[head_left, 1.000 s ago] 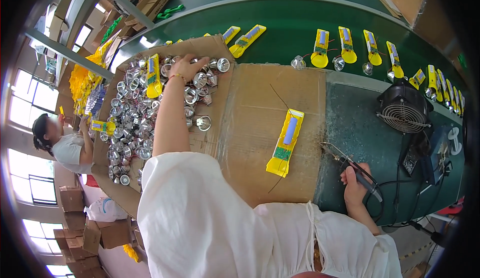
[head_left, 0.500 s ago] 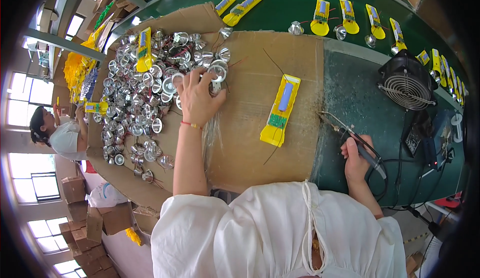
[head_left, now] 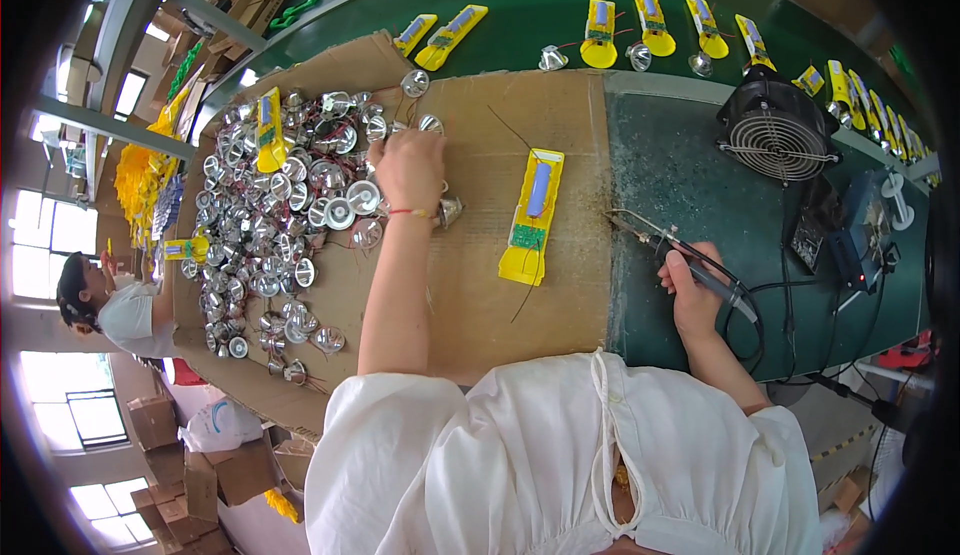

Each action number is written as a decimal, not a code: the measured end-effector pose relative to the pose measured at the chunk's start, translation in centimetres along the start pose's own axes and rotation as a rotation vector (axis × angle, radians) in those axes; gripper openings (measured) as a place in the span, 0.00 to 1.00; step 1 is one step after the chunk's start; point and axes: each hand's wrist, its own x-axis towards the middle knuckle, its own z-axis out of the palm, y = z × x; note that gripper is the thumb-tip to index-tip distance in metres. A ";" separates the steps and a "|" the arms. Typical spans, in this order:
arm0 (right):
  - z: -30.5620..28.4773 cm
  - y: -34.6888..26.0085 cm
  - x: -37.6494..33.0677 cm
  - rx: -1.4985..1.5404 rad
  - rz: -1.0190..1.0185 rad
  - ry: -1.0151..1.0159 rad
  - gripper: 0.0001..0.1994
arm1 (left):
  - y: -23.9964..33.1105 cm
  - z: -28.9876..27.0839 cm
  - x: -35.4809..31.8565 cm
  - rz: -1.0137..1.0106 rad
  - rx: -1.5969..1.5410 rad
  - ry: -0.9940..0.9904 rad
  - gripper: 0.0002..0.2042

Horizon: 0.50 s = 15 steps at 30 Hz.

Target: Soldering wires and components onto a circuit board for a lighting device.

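My left hand [head_left: 410,170] is at the right edge of a heap of silver lamp reflectors [head_left: 300,215] with thin wires, lying in a cardboard tray. Its fingers are curled down beside a reflector [head_left: 430,124]; whatever is under them is hidden. Another reflector [head_left: 451,211] sits by my wrist. My right hand [head_left: 697,290] grips a soldering iron [head_left: 735,300], its tip pointing left over the edge of the cardboard. Between my hands lies an open yellow flashlight housing [head_left: 518,260], holding a blue battery cell [head_left: 541,188] and a green circuit board [head_left: 527,236], with dark wires sticking out.
A black fan [head_left: 775,135] stands at the right back, near a blue soldering station [head_left: 860,225] with cables. More yellow housings [head_left: 599,40] line the green bench's far side. Two housings rest on the reflector heap. At far left a person [head_left: 125,305] works.
My left hand has moved from among the reflectors to the heap's right edge, fingers curling more. The whole view has shifted slightly. My right hand still holds the soldering iron.
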 end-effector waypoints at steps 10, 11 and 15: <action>3.2 -2.7 -0.9 -0.017 0.004 -0.177 0.09 | 5.9 -8.3 -6.9 -0.649 -1.395 -0.552 0.06; 3.6 -2.4 -0.7 -0.095 -0.079 -0.245 0.08 | 6.3 -8.3 -7.4 -0.701 -1.320 -0.606 0.06; 4.9 -2.3 -0.9 -0.166 -0.100 -0.329 0.08 | 6.3 -5.3 -10.0 -0.654 -1.096 -0.583 0.06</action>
